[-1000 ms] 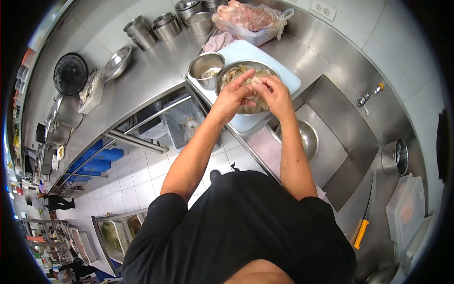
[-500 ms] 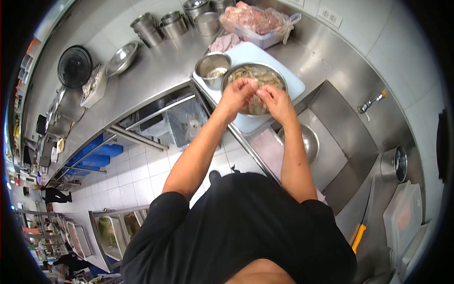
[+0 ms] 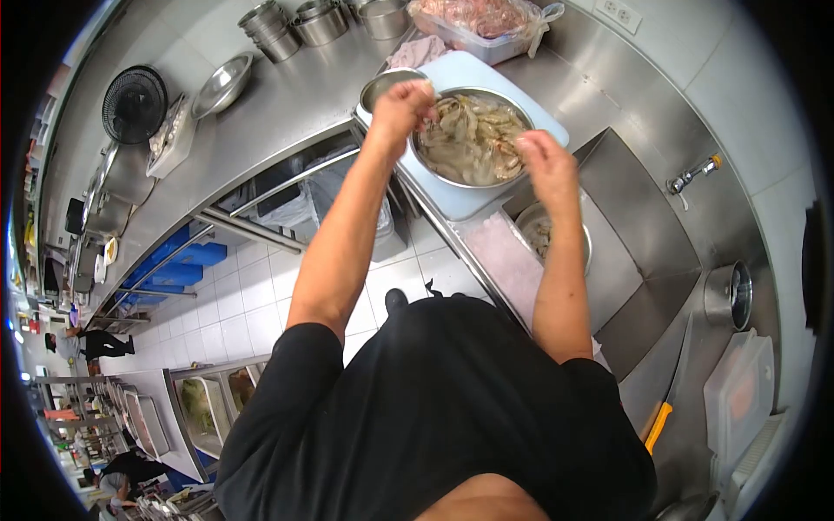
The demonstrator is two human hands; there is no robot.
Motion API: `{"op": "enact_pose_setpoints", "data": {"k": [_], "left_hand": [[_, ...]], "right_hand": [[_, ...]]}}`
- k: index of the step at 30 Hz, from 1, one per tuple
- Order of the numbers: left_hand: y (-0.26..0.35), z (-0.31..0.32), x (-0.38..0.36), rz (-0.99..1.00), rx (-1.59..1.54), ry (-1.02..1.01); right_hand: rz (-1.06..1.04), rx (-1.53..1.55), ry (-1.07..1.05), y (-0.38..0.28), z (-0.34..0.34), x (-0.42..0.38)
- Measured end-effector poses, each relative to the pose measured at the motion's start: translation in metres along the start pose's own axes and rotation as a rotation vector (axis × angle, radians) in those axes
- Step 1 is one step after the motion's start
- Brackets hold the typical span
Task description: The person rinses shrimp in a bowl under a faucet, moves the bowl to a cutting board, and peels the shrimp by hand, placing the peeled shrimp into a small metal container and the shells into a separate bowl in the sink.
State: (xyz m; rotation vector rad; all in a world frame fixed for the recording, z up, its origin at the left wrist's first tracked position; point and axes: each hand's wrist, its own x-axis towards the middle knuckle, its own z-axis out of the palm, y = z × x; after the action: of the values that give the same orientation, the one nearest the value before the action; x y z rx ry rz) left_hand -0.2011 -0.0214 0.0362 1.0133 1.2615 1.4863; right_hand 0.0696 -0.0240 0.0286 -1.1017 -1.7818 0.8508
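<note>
A steel bowl (image 3: 470, 184) full of raw shrimp (image 3: 469, 143) rests on a pale blue cutting board (image 3: 460, 207). At its left, my left hand (image 3: 401, 108) hovers over the near side of a smaller steel pot (image 3: 373, 89), fingers pinched together; what they hold is too small to make out. My right hand (image 3: 547, 161) is at the right rim of the shrimp bowl, fingers bunched and slightly blurred, with their contents hidden. Below my right forearm, another steel bowl (image 3: 529, 217) with greyish bits inside sits in the sink.
Behind the board stands a tub of bagged raw meat (image 3: 478, 22) beside a pink cloth (image 3: 417, 52). Stacked steel pots (image 3: 269, 33) line the back left counter. A knife with a yellow handle (image 3: 659, 426) lies right of the sink, below a tap (image 3: 695, 175).
My hands were together over the shrimp bowl and have parted. The left went left to the smaller pot, the right moved right to the bowl's rim.
</note>
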Motion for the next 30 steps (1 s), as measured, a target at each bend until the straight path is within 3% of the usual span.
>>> {"op": "enact_pose_setpoints", "data": {"k": [2,5,7,10,14,16,18,19,22,26,27,30], "left_hand": [[0.011,-0.011,0.005,0.011,0.127,0.114],[0.018,-0.029,0.007,0.002,0.278,0.163],[0.018,-0.041,0.021,0.004,0.416,0.197],[0.017,-0.046,0.033,0.249,1.012,0.227],[0.021,-0.020,0.016,0.429,1.311,-0.008],[0.019,0.001,-0.002,0.366,1.564,-0.181],[0.017,0.016,-0.015,0.332,1.868,-0.350],[-0.013,0.001,-0.008,0.485,1.875,-0.236],[-0.011,0.011,-0.013,0.543,1.967,-0.290],[0.011,0.018,-0.011,0.324,1.785,-0.207],[0.020,0.020,-0.012,0.202,1.619,-0.168],[0.026,0.018,-0.012,0.280,1.390,-0.073]], "right_hand": [[0.048,0.087,0.163,0.032,-0.017,-0.005],[0.018,-0.121,0.300,0.074,-0.044,-0.024],[0.184,-0.445,0.101,0.102,-0.059,-0.036],[0.082,-0.586,0.059,0.157,-0.059,-0.049],[0.218,-0.545,0.074,0.161,-0.065,-0.044],[0.262,-0.650,0.089,0.110,-0.067,-0.041],[0.252,-0.545,0.159,0.115,-0.065,-0.037],[0.237,-0.489,0.202,0.115,-0.065,-0.032],[0.290,-0.310,0.263,0.076,-0.060,-0.024],[-0.136,-0.395,0.305,0.055,-0.047,-0.010],[-0.203,-0.366,0.285,0.046,-0.040,-0.008],[-0.324,-0.247,0.144,0.018,-0.007,-0.006]]}}
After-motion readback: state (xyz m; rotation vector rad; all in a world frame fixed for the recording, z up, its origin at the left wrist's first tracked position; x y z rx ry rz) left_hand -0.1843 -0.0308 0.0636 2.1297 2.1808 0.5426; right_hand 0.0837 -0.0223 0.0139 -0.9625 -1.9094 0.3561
